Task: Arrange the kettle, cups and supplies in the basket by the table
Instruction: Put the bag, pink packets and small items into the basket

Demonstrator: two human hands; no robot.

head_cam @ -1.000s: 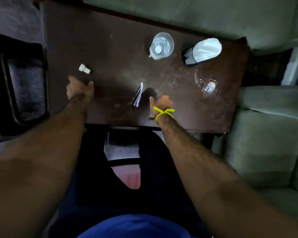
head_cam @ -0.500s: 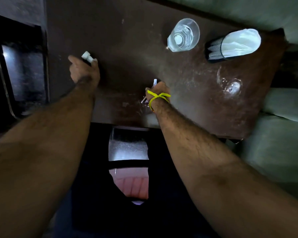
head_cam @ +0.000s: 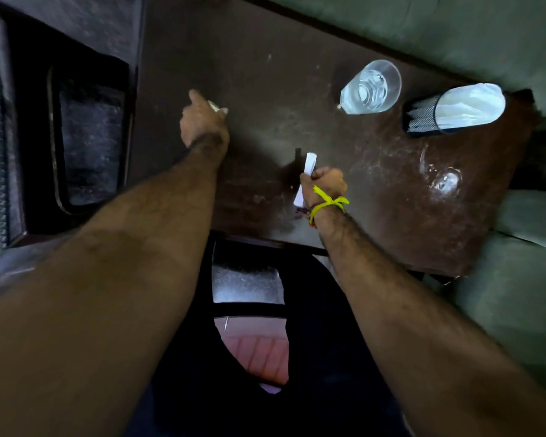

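On the dark brown table, my left hand covers a small white sachet-like item; its fingers curl over it. My right hand, with a yellow band at the wrist, grips several white paper sachets that stick out above and below the fist. A clear glass stands at the far middle. A black mesh holder with white napkins sits to its right. Another clear glass stands near the right edge. A dark basket lies left of the table.
Green sofa cushions border the table on the right and at the back. My dark-trousered legs are under the near table edge, with reddish floor tiles between them.
My left hand reached forward and closed over the small white item. My right hand picked the white sachets up off the table. The view shifted closer to the table.
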